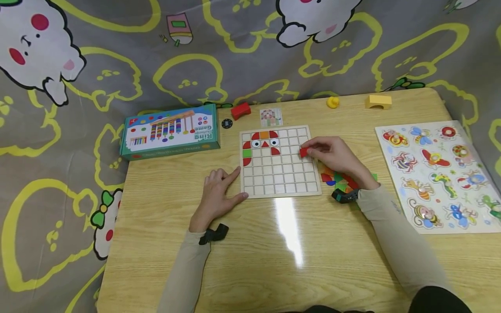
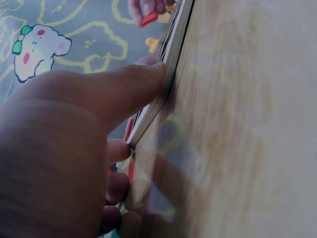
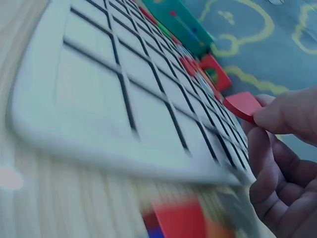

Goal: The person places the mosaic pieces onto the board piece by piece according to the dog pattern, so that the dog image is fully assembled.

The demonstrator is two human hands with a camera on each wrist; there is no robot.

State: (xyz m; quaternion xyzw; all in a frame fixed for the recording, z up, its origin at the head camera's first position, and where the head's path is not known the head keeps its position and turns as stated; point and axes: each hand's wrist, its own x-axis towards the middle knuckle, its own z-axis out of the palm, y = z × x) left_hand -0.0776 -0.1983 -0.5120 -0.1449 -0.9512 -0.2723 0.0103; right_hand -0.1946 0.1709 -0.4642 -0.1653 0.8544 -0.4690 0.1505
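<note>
A wooden grid board (image 1: 279,177) lies on the table, its upper left cells filled with red tiles, a green square tile (image 1: 247,153), an orange tile (image 1: 265,134) and two eye tiles. My left hand (image 1: 217,195) rests at the board's lower left, thumb on the near edge by the corner and index finger reaching the left side. Over the board's right side, my right hand (image 1: 332,152) pinches a red tile (image 3: 243,105) with one curved edge between thumb and fingers. Loose coloured tiles (image 1: 328,178) lie in a pile under the right wrist.
Behind the board are a small picture card (image 1: 271,117), a red block (image 1: 240,111), a black disc (image 1: 227,124), a yellow duck (image 1: 332,102) and a yellow arch block (image 1: 378,101). A Ring Game box (image 1: 170,131) stands left; an insect puzzle board (image 1: 442,178) lies right.
</note>
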